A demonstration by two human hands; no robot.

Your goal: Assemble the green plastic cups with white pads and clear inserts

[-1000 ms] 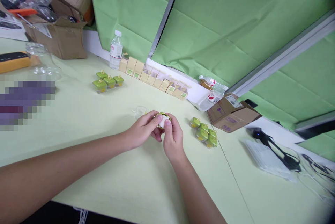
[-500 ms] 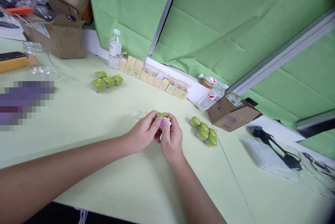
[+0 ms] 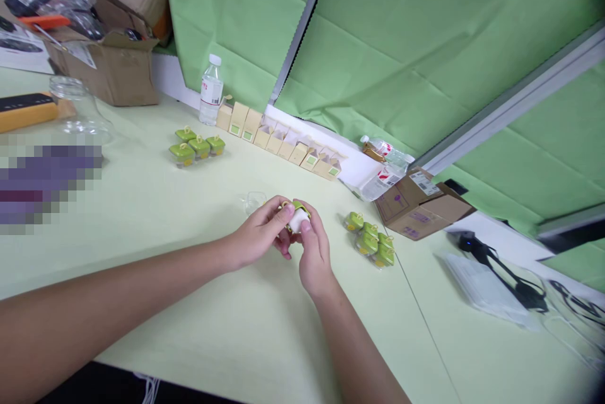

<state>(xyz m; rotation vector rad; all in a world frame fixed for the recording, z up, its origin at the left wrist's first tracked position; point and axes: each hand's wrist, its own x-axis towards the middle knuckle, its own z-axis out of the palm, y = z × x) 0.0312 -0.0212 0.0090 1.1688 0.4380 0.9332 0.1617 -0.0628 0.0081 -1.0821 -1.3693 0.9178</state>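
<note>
Between both hands is a green lid (image 3: 302, 205) with a white piece (image 3: 299, 221) set against its underside. My left hand (image 3: 262, 230) grips the lid from the left, its thumb at the white piece's edge. My right hand (image 3: 316, 253) holds the other side, with its thumb on the white piece. The fingers below are partly hidden. Just beyond my left hand sits a small clear container (image 3: 256, 200). Several green-lidded containers (image 3: 368, 241) stand to the right of my hands, and a second group of green-lidded containers (image 3: 199, 147) stands farther back left.
A row of small cardboard boxes (image 3: 278, 139) runs along the back, beside an upright water bottle (image 3: 211, 90). More bottles (image 3: 380, 180) lie near a carton (image 3: 416, 205) at right. A glass jar (image 3: 78, 108) and an open cardboard box (image 3: 118, 70) stand at left.
The right thumb has slid down and right, and more of the white piece shows. Both hands still hold the lid. The whole view has shifted slightly.
</note>
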